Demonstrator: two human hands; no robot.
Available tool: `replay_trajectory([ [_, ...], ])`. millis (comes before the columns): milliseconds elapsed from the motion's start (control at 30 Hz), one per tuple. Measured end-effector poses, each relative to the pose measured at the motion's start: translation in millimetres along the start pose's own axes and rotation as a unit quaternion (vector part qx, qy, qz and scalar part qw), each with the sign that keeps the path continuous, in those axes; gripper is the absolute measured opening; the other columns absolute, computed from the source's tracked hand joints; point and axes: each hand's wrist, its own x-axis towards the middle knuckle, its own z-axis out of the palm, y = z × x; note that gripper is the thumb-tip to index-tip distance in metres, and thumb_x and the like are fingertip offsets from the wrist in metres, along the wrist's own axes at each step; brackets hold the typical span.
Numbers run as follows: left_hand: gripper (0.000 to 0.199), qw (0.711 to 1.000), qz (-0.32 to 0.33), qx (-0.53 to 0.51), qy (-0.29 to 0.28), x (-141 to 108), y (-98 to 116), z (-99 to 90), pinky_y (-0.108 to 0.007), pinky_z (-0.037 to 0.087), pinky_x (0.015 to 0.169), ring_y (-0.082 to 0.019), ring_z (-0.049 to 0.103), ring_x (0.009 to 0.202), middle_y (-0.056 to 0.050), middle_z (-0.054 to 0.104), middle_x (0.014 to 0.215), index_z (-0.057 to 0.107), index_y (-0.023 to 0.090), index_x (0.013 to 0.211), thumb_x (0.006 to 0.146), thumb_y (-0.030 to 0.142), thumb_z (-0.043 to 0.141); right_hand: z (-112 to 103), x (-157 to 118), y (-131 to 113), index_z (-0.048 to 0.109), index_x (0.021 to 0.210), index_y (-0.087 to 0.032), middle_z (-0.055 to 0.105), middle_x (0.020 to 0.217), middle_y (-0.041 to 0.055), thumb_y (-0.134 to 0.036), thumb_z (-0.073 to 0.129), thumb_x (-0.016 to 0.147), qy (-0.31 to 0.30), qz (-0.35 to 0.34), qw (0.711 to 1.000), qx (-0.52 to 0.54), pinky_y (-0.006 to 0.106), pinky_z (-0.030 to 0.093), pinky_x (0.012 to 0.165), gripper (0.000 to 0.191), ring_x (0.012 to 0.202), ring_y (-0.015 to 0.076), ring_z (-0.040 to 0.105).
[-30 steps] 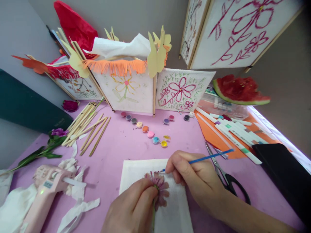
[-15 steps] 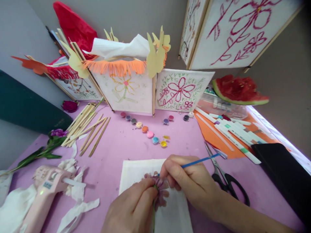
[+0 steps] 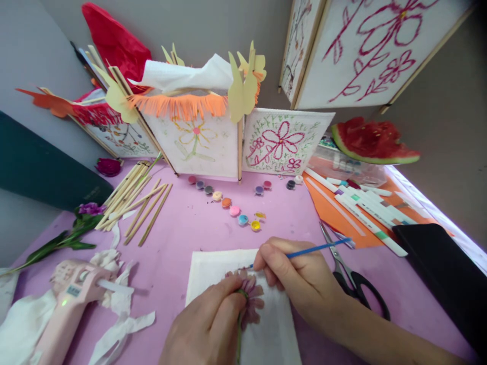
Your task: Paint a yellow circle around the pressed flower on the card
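Observation:
At the bottom centre, my left hand (image 3: pixel 209 319) pinches a pale purple flower (image 3: pixel 254 304) by its head, its green stem hanging down beside the fingers. The flower lies over a white sheet (image 3: pixel 209 261) on the pink-purple table. My right hand (image 3: pixel 292 274) grips a thin blue brush (image 3: pixel 319 248), whose tip points left, close to the flower's upper petals. Whether the tip touches a petal is too small to tell. Small paint pots (image 3: pixel 235 210) in several colours stand beyond the sheet.
Scissors (image 3: pixel 352 281) lie right of my right hand, near a black case (image 3: pixel 437 274) and white markers (image 3: pixel 365 213). A pink glue gun (image 3: pixel 68 309) and wooden sticks (image 3: pixel 129 195) are on the left. Decorated panels (image 3: pixel 205 147) and a watermelon slice (image 3: pixel 373 142) stand behind.
My right hand has lifted slightly away from the petals, and the brush tip has moved a little up with it. My left hand still holds the flower in about the same place.

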Motion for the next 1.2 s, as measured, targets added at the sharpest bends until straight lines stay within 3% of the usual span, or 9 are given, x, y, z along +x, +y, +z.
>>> replay_trajectory([
  [133,0.021,1.0,-0.001,-0.018,0.005,3,1,-0.8,-0.016,0.059,0.067,-0.012,0.072,0.076,-0.003,0.073,0.089,0.055,0.019,0.091,0.096,0.019,0.035,-2,2,-2,0.059,0.065,-0.018,0.045,0.05,-0.0046,-0.034,0.038,0.096,0.022,0.003,1.0,-0.003,0.02,0.036,0.046,0.041,0.045,0.0084,0.042],
  [367,0.02,1.0,0.004,-0.009,0.011,-1,0,1.0,-0.02,0.06,0.065,-0.015,0.072,0.078,-0.006,0.072,0.089,0.056,0.017,0.091,0.095,0.018,0.037,-4,3,-4,0.058,0.063,-0.017,0.045,0.051,-0.0048,-0.032,0.039,0.096,0.027,-0.015,0.999,-0.01,0.02,0.036,0.047,0.04,0.046,0.0076,0.042],
  [533,0.024,0.997,-0.043,-0.066,-0.023,1,1,-1.2,-0.017,0.059,0.061,-0.011,0.069,0.068,-0.003,0.068,0.082,0.059,0.019,0.088,0.096,0.021,0.036,-9,2,-8,0.056,0.059,-0.017,0.043,0.049,-0.0055,-0.031,0.038,0.096,-0.011,-0.025,0.999,-0.018,0.019,0.033,0.045,0.043,0.043,0.0061,0.039],
  [667,0.023,0.995,-0.059,-0.08,-0.018,0,2,-1.4,-0.017,0.059,0.064,-0.011,0.068,0.072,-0.003,0.068,0.084,0.06,0.019,0.09,0.095,0.02,0.038,-11,2,-8,0.055,0.058,-0.018,0.042,0.049,-0.0052,-0.034,0.039,0.096,0.02,-0.01,1.0,-0.016,0.02,0.032,0.043,0.045,0.043,0.0067,0.039],
  [833,0.023,0.995,-0.052,-0.076,-0.021,-2,1,-1.1,-0.016,0.058,0.066,-0.011,0.068,0.075,-0.004,0.068,0.088,0.06,0.018,0.093,0.096,0.019,0.038,-9,2,-6,0.057,0.06,-0.017,0.043,0.05,-0.0052,-0.031,0.038,0.096,-0.034,-0.015,0.999,-0.023,0.019,0.032,0.044,0.043,0.044,0.0065,0.041],
  [967,0.023,0.994,-0.067,-0.078,-0.031,-2,2,-1.1,-0.016,0.058,0.061,-0.011,0.068,0.071,-0.004,0.065,0.086,0.06,0.019,0.092,0.095,0.02,0.037,-10,2,-8,0.054,0.057,-0.017,0.041,0.049,-0.0061,-0.032,0.038,0.096,0.01,-0.026,0.999,-0.028,0.019,0.032,0.045,0.045,0.043,0.0053,0.039],
  [1100,0.023,0.994,-0.066,-0.078,-0.037,-4,4,0.7,-0.018,0.058,0.059,-0.011,0.066,0.066,-0.004,0.064,0.082,0.06,0.019,0.091,0.095,0.018,0.037,-10,3,-9,0.056,0.059,-0.017,0.039,0.049,-0.0065,-0.031,0.038,0.096,-0.027,-0.022,0.999,-0.023,0.019,0.03,0.043,0.043,0.042,0.0051,0.038],
  [1200,0.021,0.994,-0.063,-0.084,-0.035,-5,3,2.0,-0.019,0.059,0.061,-0.011,0.066,0.067,-0.004,0.064,0.082,0.06,0.019,0.093,0.094,0.016,0.039,-9,3,-8,0.054,0.057,-0.017,0.037,0.048,-0.0066,-0.03,0.039,0.095,0.001,-0.036,0.999,-0.036,0.019,0.029,0.043,0.043,0.042,0.005,0.036],
])
